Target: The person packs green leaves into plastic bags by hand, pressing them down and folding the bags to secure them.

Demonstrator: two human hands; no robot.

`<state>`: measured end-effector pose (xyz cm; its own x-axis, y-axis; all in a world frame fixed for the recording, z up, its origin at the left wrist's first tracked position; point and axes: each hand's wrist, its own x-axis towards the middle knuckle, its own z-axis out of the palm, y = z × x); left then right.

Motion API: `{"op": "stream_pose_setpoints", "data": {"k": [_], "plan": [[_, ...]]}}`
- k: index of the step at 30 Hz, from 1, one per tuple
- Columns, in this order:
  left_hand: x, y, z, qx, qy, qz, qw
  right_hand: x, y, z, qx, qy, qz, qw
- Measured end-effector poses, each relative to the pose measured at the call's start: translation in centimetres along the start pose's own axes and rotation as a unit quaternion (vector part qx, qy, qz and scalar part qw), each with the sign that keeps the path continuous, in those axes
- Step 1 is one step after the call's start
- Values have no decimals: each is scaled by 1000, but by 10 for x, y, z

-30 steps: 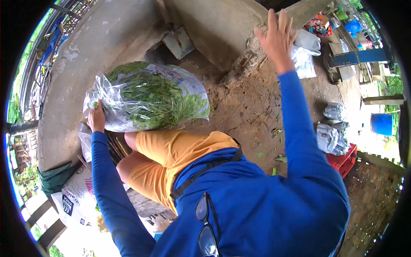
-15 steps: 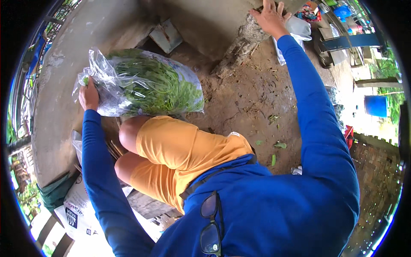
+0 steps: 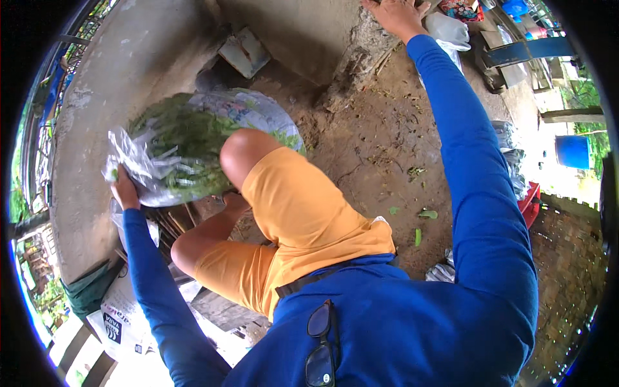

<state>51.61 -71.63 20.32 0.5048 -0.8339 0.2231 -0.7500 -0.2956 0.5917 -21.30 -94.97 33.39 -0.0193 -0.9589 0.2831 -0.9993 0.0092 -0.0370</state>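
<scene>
My left hand (image 3: pixel 126 191) grips the gathered mouth of a large clear plastic bag (image 3: pixel 138 161) at the left. Green leafy vegetables (image 3: pixel 177 138) fill the bag, blurred by motion, with printed paper or wrap showing along its far right side. The bag lies on its side beyond my knees, and my raised right knee covers part of it. At the top of the view, my right hand (image 3: pixel 398 18) rests flat on the top of a rough concrete wall end. Its fingers are spread and hold nothing; the picture's edge cuts some of them off.
A low concrete wall (image 3: pixel 284 39) runs along the far side, with a square metal lid (image 3: pixel 244 53) at its foot. Loose leaves (image 3: pixel 427 214) lie on the dirt floor. White plastic bags (image 3: pixel 448 32) sit beyond my right arm. A white sack (image 3: pixel 116 316) lies at lower left.
My right knee has risen and my legs have parted. The bag has tilted and shifted slightly left with my left hand, which moved down. My right hand slid a little left along the wall.
</scene>
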Motion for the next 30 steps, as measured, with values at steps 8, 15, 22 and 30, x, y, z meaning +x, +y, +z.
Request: {"op": "stream_pose_setpoints", "data": {"k": [8,15,22,30], "plan": [[-86,-95,-39,-432,85,-282,853,11,5,-3,1,8,16,1000],[-169,-178,-55,-274,118,-338,893,19,2,19,-16,6,15,1000],[-189,-211,-25,-201,88,-364,905,30,33,39,-72,62,-33,995],[-180,-212,-12,-141,44,-389,909,25,19,21,-60,53,-23,997]]}}
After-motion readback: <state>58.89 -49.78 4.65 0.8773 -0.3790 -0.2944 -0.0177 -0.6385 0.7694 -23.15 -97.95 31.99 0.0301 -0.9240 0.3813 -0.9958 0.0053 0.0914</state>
